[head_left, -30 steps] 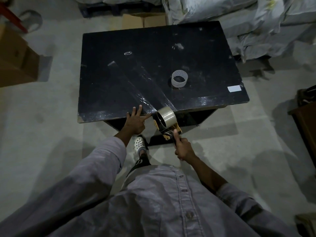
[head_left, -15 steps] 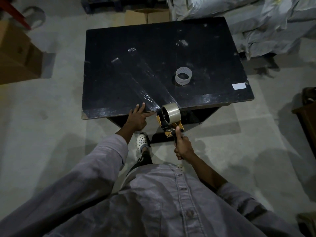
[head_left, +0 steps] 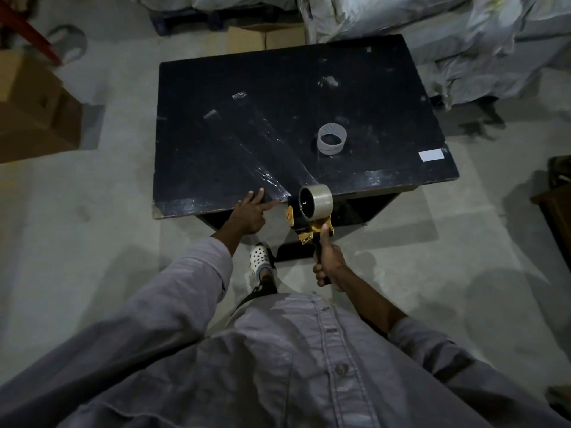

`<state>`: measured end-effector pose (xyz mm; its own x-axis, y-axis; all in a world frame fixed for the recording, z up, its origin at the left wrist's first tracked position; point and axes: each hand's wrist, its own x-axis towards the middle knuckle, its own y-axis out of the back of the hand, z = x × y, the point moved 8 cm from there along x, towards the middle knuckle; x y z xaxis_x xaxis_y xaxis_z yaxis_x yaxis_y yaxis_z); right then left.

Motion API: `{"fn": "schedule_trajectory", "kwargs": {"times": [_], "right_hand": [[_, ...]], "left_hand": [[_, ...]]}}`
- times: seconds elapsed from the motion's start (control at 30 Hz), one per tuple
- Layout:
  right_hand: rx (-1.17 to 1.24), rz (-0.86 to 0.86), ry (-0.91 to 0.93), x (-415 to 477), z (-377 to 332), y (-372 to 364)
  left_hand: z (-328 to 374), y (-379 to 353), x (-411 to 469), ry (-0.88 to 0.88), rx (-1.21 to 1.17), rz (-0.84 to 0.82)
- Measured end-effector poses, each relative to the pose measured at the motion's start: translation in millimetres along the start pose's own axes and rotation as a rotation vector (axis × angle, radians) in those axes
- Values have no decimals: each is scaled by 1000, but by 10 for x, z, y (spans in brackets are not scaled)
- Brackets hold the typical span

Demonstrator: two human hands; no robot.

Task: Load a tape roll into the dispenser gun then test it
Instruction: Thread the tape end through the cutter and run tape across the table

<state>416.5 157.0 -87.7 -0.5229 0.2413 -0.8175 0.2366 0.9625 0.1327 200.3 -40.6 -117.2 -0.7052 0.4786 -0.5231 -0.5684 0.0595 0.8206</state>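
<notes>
A yellow tape dispenser gun point(head_left: 310, 230) carries a clear tape roll point(head_left: 318, 200) and hangs just off the near edge of the black table point(head_left: 355, 88). My right hand point(head_left: 327, 262) grips its handle, thumb up along it. Strips of clear tape point(head_left: 262, 143) lie stuck across the tabletop, running to the near edge beside the gun. My left hand point(head_left: 248, 211) rests on the table edge with straight fingers, its index finger pressing the tape end there. An empty white tape core point(head_left: 332, 139) stands on the table farther back.
A white label point(head_left: 431, 155) sits at the table's right corner. Cardboard boxes point(head_left: 31, 109) stand on the floor at left, and grey sacks point(head_left: 432, 41) are piled behind and right of the table. My foot in a white shoe point(head_left: 261, 257) is under the near edge.
The gun has drawn back slightly off the table's near edge. My left hand stays on the edge, fingers drawn closer together on the tape end. The camera view has shifted.
</notes>
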Motion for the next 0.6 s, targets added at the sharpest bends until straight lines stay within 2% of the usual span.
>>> {"fn": "schedule_trajectory", "kwargs": {"times": [0.1,0.17,0.23,0.43,0.53,0.6], "right_hand": [[-126,75,-96,129,475,224],[-271,200,-106,150,741,596],[-312,267,-70,30,718,786],[-248,197,10,-126,459,725],[-219,170,28,-144,478,760],[-206,179,44,-112,441,788]], "left_hand": [[-59,-25,26,-5,-1,-26],[-88,-60,65,6,7,13],[-66,-99,55,3,32,18],[-16,-145,9,50,-89,79],[39,-88,-96,104,-198,276],[-12,-115,-126,143,-381,433]]}}
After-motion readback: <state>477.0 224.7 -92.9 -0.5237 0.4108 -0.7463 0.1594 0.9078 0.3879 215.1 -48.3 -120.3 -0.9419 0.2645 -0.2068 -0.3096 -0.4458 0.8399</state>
